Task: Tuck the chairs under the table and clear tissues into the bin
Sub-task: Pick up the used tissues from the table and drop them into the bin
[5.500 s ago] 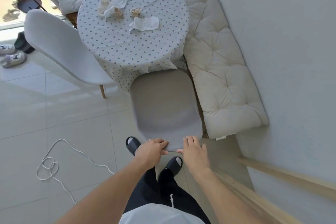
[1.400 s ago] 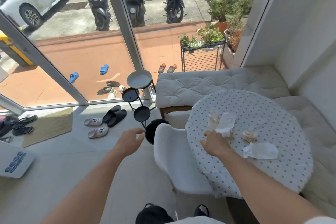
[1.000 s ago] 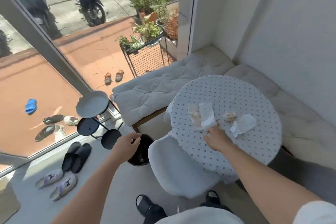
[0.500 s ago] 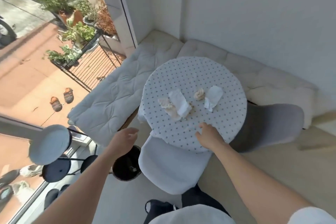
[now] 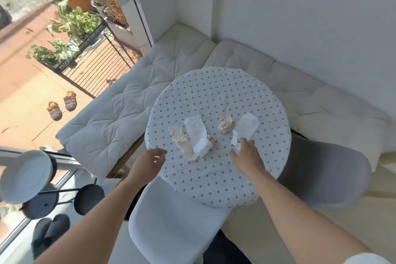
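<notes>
I judged the chair step done and the tissue step just beginning. The white chair [image 5: 171, 221] sat pushed in at the near edge of the round table [image 5: 218, 182], its seat partly under the spotted cloth, and the grey chair [image 5: 327, 176] sat tucked in at the right side.

The tissues all lay on the tabletop, none picked up. A flat white tissue [image 5: 246, 127] lay right of centre, with a small crumpled ball [image 5: 225, 124] just beside it. Left of centre lay a second white tissue [image 5: 197, 135], partly over a creased cream-coloured one [image 5: 182, 141].

My right hand [image 5: 244, 157] reached over the cloth with its fingers spread apart, and the fingertips [image 5: 241, 141] were at the lower corner of the right white tissue; whether they touched it I could not tell. My left hand [image 5: 150, 162] hovered at the table's left edge, fingers loosely apart and holding nothing.

The next move, as I read it, called for closing the right fingers on that corner and gathering the ball along with it, while the left hand took the pair on the left. The bin was not plainly in view; something dark showed behind my left forearm, so I would have had to find it before carrying anything off.
</notes>
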Available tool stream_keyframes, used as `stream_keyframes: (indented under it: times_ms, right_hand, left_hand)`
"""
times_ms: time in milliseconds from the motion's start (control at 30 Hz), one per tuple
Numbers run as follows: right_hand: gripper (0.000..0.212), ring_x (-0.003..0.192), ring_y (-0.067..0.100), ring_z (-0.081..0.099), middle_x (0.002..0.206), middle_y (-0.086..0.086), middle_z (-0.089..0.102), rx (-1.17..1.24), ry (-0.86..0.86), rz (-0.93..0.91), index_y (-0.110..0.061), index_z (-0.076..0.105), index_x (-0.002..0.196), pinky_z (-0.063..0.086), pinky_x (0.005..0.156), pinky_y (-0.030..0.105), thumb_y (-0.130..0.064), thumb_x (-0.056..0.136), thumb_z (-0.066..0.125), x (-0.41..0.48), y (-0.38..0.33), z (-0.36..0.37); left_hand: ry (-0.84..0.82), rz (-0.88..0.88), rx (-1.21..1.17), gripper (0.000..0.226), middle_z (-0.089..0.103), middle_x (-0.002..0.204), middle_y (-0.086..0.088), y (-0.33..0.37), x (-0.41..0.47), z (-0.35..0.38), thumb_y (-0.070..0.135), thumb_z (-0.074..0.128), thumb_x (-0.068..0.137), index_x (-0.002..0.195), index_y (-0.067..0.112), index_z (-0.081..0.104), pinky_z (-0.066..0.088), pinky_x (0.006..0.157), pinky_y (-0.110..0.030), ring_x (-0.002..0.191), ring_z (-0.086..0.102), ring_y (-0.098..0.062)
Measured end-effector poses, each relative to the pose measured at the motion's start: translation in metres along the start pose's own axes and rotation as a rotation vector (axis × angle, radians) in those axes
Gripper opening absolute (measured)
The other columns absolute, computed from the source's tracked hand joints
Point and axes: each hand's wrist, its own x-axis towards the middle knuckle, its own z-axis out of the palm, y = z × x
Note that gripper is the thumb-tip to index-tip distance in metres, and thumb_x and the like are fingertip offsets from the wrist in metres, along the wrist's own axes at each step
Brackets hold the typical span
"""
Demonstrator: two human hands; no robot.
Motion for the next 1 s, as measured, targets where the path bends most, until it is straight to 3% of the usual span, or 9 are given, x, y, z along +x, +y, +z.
stream_keyframes:
  times_ms: [133,300,467,567,667,800,900,1000]
  right_hand:
    - [0.054,0.116,0.033,0.057,0.143,0.012,0.042,-0.005,0.0,0.027,-0.019,0.044,0.146,0.057,0.084,0.046,-0.041,0.099,0.06,0.051,0.017,-0.006]
    - [0.061,0.131,0.033,0.05,0.153,0.008,0.039,-0.001,-0.012,0.034,-0.02,0.041,0.153,0.053,0.095,0.047,-0.039,0.1,0.062,0.085,0.043,0.004]
    - [0.05,0.117,0.031,0.055,0.136,0.008,0.05,-0.064,0.011,0.056,-0.024,0.053,0.143,0.055,0.079,0.044,-0.037,0.097,0.069,0.093,0.061,0.022]
    - [0.042,0.112,0.027,0.056,0.128,0.007,0.052,-0.094,0.052,0.064,-0.022,0.061,0.131,0.057,0.074,0.041,-0.035,0.093,0.074,0.096,0.066,0.032]
    - [0.032,0.11,0.025,0.055,0.124,0.005,0.052,-0.098,0.089,0.066,-0.023,0.063,0.121,0.058,0.073,0.039,-0.034,0.093,0.073,0.1,0.069,0.034]
    - [0.017,0.105,0.024,0.054,0.119,0.004,0.052,-0.119,0.082,0.078,-0.025,0.066,0.109,0.055,0.071,0.037,-0.034,0.095,0.072,0.106,0.069,0.029]
    - [0.008,0.103,0.024,0.055,0.114,0.005,0.053,-0.144,0.076,0.101,-0.021,0.071,0.1,0.054,0.071,0.037,-0.029,0.097,0.069,0.106,0.066,0.023]
    - [0.007,0.099,0.024,0.057,0.11,0.004,0.056,-0.124,0.095,0.108,-0.02,0.068,0.096,0.051,0.07,0.036,-0.026,0.098,0.066,0.092,0.058,0.017]
  left_hand:
    - [-0.005,0.042,0.001,0.02,0.074,0.11,0.017,0.028,0.037,0.036,0.036,0.062,0.101,0.114,0.033,0.076,0.051,0.072,-0.015,0.097,0.07,-0.002]
    - [-0.035,0.011,0.003,0.027,0.075,0.108,0.015,0.057,0.078,0.088,0.045,0.073,0.093,0.116,0.03,0.075,0.061,0.089,-0.037,0.097,0.07,-0.008]
    - [-0.065,-0.01,0.096,0.048,0.069,0.114,0.014,0.081,0.104,0.129,0.055,0.08,0.084,0.121,0.028,0.069,0.058,0.085,-0.036,0.101,0.065,-0.011]
    - [-0.047,-0.029,0.156,0.033,0.072,0.115,0.013,0.084,0.112,0.142,0.049,0.075,0.09,0.116,0.029,0.073,0.059,0.087,-0.039,0.105,0.067,-0.011]
    - [-0.017,-0.052,0.158,0.019,0.078,0.112,0.01,0.083,0.113,0.144,0.038,0.068,0.098,0.11,0.028,0.078,0.061,0.081,-0.036,0.1,0.074,-0.013]
    - [-0.018,-0.067,0.081,0.021,0.08,0.112,0.006,0.076,0.104,0.133,0.031,0.064,0.101,0.112,0.022,0.079,0.058,0.076,-0.032,0.087,0.073,-0.015]
    - [0.002,-0.09,-0.01,0.024,0.079,0.11,0.006,0.069,0.097,0.119,0.036,0.065,0.1,0.115,0.022,0.079,0.058,0.069,-0.028,0.079,0.071,-0.011]
    - [0.029,-0.079,-0.077,0.023,0.079,0.105,0.008,0.063,0.086,0.1,0.038,0.068,0.098,0.112,0.023,0.079,0.048,0.055,-0.02,0.065,0.067,-0.005]
